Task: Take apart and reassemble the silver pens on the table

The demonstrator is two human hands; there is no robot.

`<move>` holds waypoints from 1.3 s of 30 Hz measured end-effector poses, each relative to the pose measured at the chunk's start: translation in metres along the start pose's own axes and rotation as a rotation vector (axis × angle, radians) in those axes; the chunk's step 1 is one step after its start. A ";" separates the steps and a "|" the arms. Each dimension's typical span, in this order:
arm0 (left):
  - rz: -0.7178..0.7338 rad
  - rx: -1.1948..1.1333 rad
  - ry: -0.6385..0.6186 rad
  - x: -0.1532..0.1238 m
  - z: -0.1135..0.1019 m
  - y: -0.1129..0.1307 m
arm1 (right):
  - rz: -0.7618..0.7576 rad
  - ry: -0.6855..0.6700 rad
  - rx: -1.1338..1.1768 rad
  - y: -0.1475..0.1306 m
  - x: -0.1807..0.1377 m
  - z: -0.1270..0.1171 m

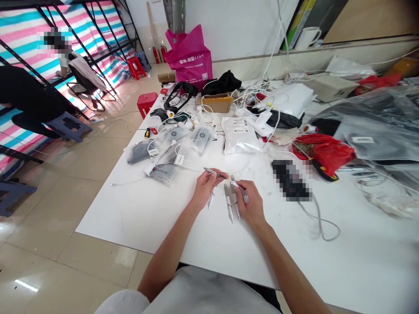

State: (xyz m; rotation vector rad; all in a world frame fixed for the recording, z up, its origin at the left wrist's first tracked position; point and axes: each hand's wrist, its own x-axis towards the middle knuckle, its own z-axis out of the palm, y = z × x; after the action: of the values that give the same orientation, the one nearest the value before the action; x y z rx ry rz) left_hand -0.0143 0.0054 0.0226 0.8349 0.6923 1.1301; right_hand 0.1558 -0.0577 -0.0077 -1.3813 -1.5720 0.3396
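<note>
My left hand (206, 187) is closed on a slim grey pen (216, 173), held nearly level, with a small orange-yellow bit at its right end. Close beside that end, my right hand (250, 200) pinches a white and grey pen piece (235, 185); the fingers cover much of it. Between the hands, a white and grey pen (229, 204) lies lengthwise on the white table (157, 222). Another similar pen (236, 207) lies alongside it, partly behind the right fingers. A shorter white piece (211, 200) rests by my left hand.
Clear packets (199, 138) and cables are at the left back, near a white parcel (241, 135). A pink bag (191, 56) stands at the far edge. To the right are a blurred-out dark object (291, 179) with a grey cable and a red bag (322, 150). Two people sit at left.
</note>
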 end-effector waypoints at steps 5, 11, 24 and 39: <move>0.027 -0.026 0.014 0.002 -0.001 -0.001 | 0.017 0.003 0.000 0.001 0.000 0.000; 0.035 0.062 -0.033 -0.002 0.004 -0.004 | -0.009 -0.023 -0.002 0.000 0.000 0.000; 0.051 0.010 0.011 0.000 0.001 -0.002 | -0.027 -0.009 0.000 0.002 0.001 -0.002; 0.073 0.160 -0.097 -0.004 0.005 -0.005 | -0.056 -0.042 0.018 0.002 -0.001 -0.001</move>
State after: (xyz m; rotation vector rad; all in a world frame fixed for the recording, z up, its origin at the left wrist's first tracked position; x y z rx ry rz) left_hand -0.0090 -0.0010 0.0211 1.0519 0.6824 1.1014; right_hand 0.1573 -0.0587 -0.0092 -1.3219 -1.6346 0.3498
